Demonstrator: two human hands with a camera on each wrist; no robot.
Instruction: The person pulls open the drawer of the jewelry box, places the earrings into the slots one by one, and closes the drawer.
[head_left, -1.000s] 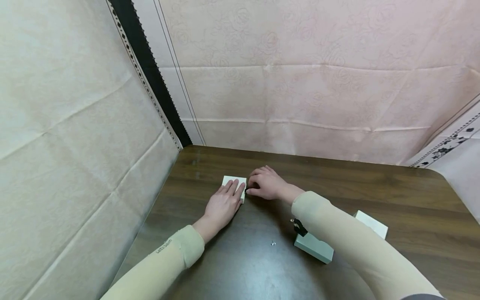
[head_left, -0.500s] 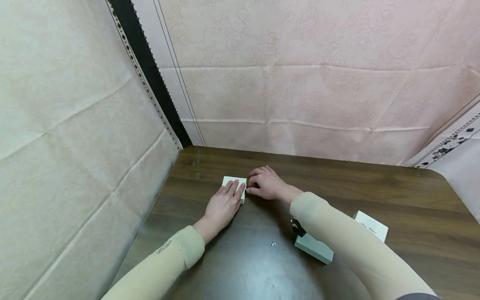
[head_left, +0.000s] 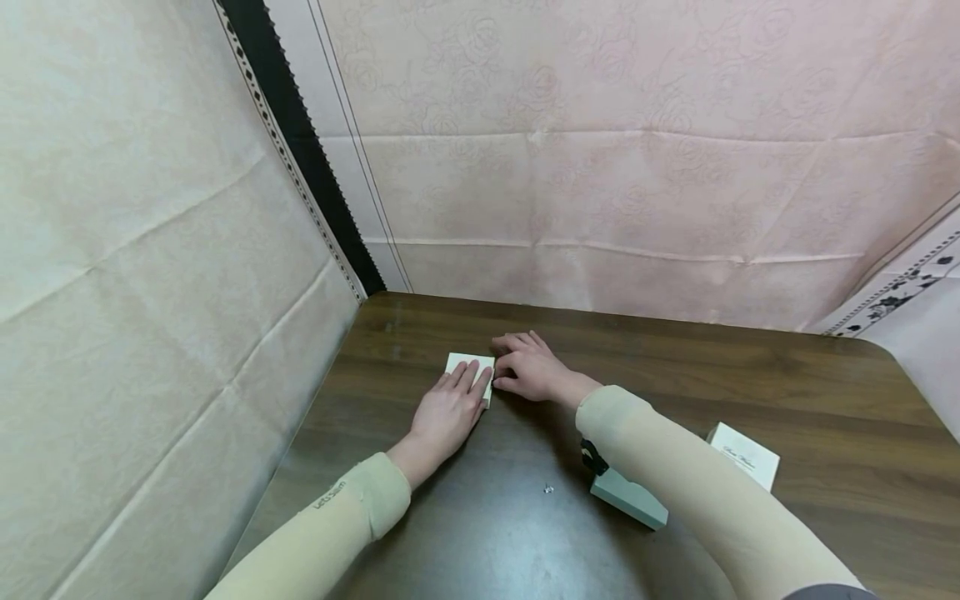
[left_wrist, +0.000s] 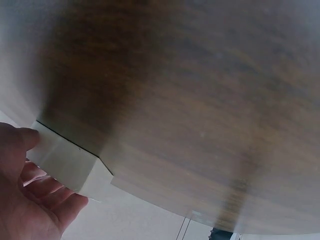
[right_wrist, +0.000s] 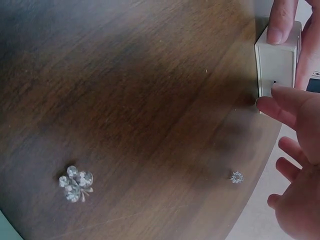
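At the table's far left lies a small white box [head_left: 470,363]. My left hand [head_left: 444,412] holds it, fingers across its top and thumb [left_wrist: 29,138] against one side. In the right wrist view, a tiny dark pull tab [right_wrist: 274,82] sticks out of the box's end face. My right hand [head_left: 531,371] is at that end, with thumb and forefinger close together at the tab and seeming to pinch it; the fingertips partly cover it. A clear-stoned piece of jewelry [right_wrist: 76,184] and a small snowflake-shaped ornament [right_wrist: 237,177] lie on the wood nearby.
A pale green box [head_left: 630,500] sits on the wooden table [head_left: 825,392], partly under the right forearm. Behind that arm stands a white box [head_left: 742,454] with dark lettering. Cloth [head_left: 637,192] hangs along the table's back and left edges.
My right forearm has shifted slightly left, showing more of the lettered white box. My left hand has stayed on the small white box, and the right fingers remain at its end.
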